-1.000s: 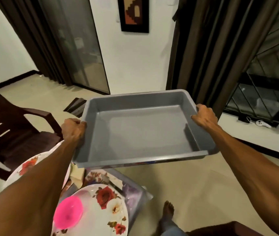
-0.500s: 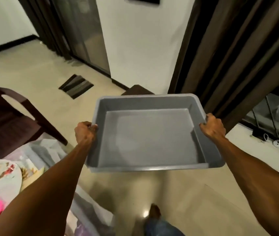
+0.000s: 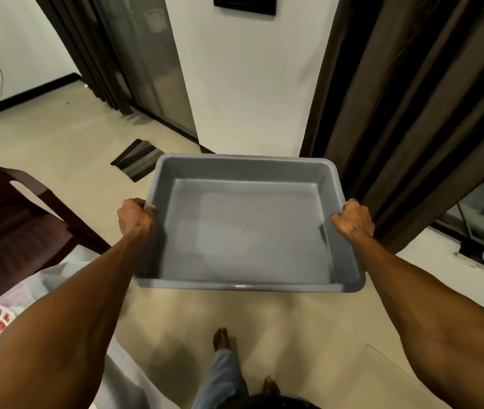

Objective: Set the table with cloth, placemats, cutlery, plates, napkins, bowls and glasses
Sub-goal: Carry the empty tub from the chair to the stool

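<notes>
While nothing sat inside it, the grey tub (image 3: 249, 231) was gripped at both rims, left hand (image 3: 134, 219) and right hand (image 3: 354, 221) fingers curled tight.

Single head cam, wide-angle, looking forward and down from my standing height. My grey tub (image 3: 246, 231) sits close at centre; floor (image 3: 58, 149) and my foot (image 3: 221, 339) below.

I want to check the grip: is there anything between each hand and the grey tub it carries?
Nothing visible. The left hand grips the left rim of the grey tub directly, and the right hand grips the right rim. The tub shows nothing inside it.
</notes>
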